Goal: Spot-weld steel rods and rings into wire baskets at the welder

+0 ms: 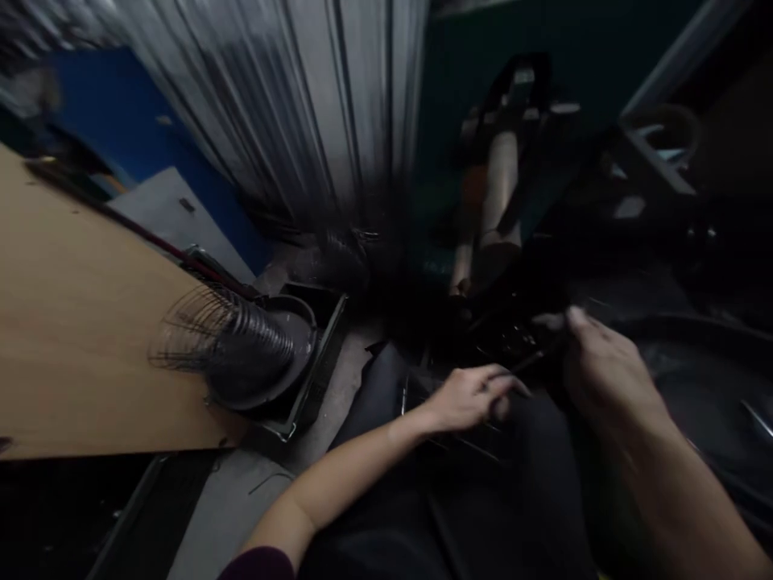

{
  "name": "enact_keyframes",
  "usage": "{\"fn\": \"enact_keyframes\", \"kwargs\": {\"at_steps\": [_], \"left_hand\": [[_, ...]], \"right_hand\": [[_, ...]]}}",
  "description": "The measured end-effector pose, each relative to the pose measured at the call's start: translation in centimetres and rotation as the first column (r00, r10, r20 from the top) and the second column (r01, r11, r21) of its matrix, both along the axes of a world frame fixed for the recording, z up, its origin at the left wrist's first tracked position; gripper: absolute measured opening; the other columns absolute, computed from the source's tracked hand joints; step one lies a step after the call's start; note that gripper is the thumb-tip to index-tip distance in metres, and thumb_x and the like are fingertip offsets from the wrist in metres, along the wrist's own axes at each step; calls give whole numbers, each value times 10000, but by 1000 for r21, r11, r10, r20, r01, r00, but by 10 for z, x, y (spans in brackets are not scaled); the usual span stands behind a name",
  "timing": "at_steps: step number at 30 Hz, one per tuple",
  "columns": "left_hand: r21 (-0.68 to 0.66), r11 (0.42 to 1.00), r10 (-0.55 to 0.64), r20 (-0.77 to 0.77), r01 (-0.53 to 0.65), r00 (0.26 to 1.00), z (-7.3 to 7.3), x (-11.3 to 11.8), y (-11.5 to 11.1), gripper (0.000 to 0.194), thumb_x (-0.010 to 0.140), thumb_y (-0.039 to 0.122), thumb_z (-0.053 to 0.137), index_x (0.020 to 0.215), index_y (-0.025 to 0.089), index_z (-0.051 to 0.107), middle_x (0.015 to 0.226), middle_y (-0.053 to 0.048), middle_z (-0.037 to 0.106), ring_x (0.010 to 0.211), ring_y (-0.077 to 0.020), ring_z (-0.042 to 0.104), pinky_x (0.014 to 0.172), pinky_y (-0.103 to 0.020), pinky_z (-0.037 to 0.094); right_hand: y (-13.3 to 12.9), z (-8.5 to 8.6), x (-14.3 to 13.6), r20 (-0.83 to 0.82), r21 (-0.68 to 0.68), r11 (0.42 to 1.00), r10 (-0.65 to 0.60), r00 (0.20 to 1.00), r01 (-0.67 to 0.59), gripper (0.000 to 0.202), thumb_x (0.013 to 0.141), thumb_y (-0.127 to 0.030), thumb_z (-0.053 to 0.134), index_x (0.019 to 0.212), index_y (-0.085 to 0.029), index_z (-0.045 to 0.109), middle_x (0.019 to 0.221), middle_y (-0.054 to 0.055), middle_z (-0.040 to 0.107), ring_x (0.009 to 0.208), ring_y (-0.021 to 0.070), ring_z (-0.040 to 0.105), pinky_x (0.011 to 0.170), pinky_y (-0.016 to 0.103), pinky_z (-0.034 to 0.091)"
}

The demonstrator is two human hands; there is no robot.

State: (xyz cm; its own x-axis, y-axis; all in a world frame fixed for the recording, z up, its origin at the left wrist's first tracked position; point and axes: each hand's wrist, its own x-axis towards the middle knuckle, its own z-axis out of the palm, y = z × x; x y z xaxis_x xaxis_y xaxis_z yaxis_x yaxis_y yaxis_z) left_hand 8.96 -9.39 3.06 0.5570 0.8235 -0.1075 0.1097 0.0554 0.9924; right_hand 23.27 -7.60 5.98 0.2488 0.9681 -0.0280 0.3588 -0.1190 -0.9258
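Note:
Motion blur softens much of the view. My left hand (471, 399) is over the dark clothing on my lap, fingers loosely bent and apart, with nothing clearly visible in them. To its right, my right hand (604, 362) is closed in a pinch. A thin dark strip, perhaps wire, runs from near its fingertips toward the left hand; its kind is too blurred to tell. Dark machinery with a pale metal cylinder (501, 181) stands beyond both hands.
At left, a stack of thin wire rings (259, 330) sits on a round base in a dark crate (329, 346). A wooden board (90, 314) stands beside it. Behind are a blue panel (145, 121) and long metal rods (290, 97). A dark round container (694, 362) is at right.

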Motion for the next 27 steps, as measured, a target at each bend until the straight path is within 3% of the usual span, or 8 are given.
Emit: {"fn": "enact_keyframes", "kwargs": {"at_steps": [3, 5, 8, 12, 14, 17, 22, 27], "left_hand": [[3, 995, 98, -35, -98, 995, -3, -10, 1, 423, 928, 429, 317, 955, 127, 612, 542, 42, 462, 512, -78, 446, 572, -192, 392], [13, 999, 34, -94, -33, 995, -2, -21, 3, 447, 932, 447, 293, 946, 126, 603, 586, 17, 534, 553, -99, 509, 616, -219, 430], [229, 973, 17, -217, 34, 976, -7, -51, 0, 390, 905, 449, 391, 1103, 160, 564, 976, -70, 647, 927, -180, 596, 869, -317, 441], [567, 820, 144, -343, 82, 928, -44, -82, -18, 858, 664, 487, 710, 1366, 200, 310, 1350, -147, 429, 1261, -320, 372, 1050, -497, 273], [612, 789, 201, -321, 41, 926, -69, -82, -24, 837, 674, 381, 710, 1367, 211, 273, 1241, -133, 495, 1159, -299, 463, 995, -505, 333], [683, 704, 358, -106, -194, 928, -90, -67, -17, 730, 709, 181, 602, 1341, 220, 238, 1063, -77, 552, 975, -216, 553, 910, -435, 414], [816, 512, 356, 81, -267, 931, -69, -51, 29, 787, 623, 148, 618, 1315, 237, 255, 1036, -54, 574, 977, -225, 556, 910, -437, 408], [793, 555, 296, 94, -252, 950, -59, -51, 63, 820, 626, 139, 634, 1333, 224, 227, 1073, -75, 561, 965, -216, 571, 942, -456, 393]], "right_hand": [[2, -10, -8, -140, -27, 988, 147, 979, -152, 453, 815, -603, 453, 861, -173, 586, 796, 54, 615, 712, 170, 585, 628, 276, 476], [-3, -19, -11, -184, -7, 973, 226, 957, -231, 402, 786, -574, 550, 836, -178, 594, 776, 35, 605, 709, 154, 563, 625, 253, 454], [-6, -30, -13, -292, -41, 976, 195, 936, -216, 387, 762, -562, 597, 798, -177, 571, 713, 17, 581, 590, 115, 515, 512, 220, 409], [2, -46, -16, -451, -172, 947, 170, 876, -272, 424, 709, -558, 645, 836, -171, 529, 581, -28, 514, 413, 72, 401, 357, 194, 283], [8, -50, -19, -457, -197, 948, 135, 879, -248, 422, 695, -514, 672, 888, -168, 527, 563, -49, 488, 399, 66, 394, 345, 186, 273], [21, -48, -21, -447, -192, 961, 94, 890, -198, 405, 688, -445, 693, 926, -161, 530, 596, -39, 506, 427, 72, 437, 346, 178, 286], [50, -23, -19, -419, -75, 981, 130, 899, -177, 314, 740, -410, 655, 895, -161, 545, 565, -44, 474, 390, 62, 402, 325, 182, 253], [75, -10, -24, -412, -48, 987, 119, 903, -152, 291, 736, -416, 654, 847, -179, 526, 529, -59, 450, 378, 60, 378, 336, 180, 251]]}}
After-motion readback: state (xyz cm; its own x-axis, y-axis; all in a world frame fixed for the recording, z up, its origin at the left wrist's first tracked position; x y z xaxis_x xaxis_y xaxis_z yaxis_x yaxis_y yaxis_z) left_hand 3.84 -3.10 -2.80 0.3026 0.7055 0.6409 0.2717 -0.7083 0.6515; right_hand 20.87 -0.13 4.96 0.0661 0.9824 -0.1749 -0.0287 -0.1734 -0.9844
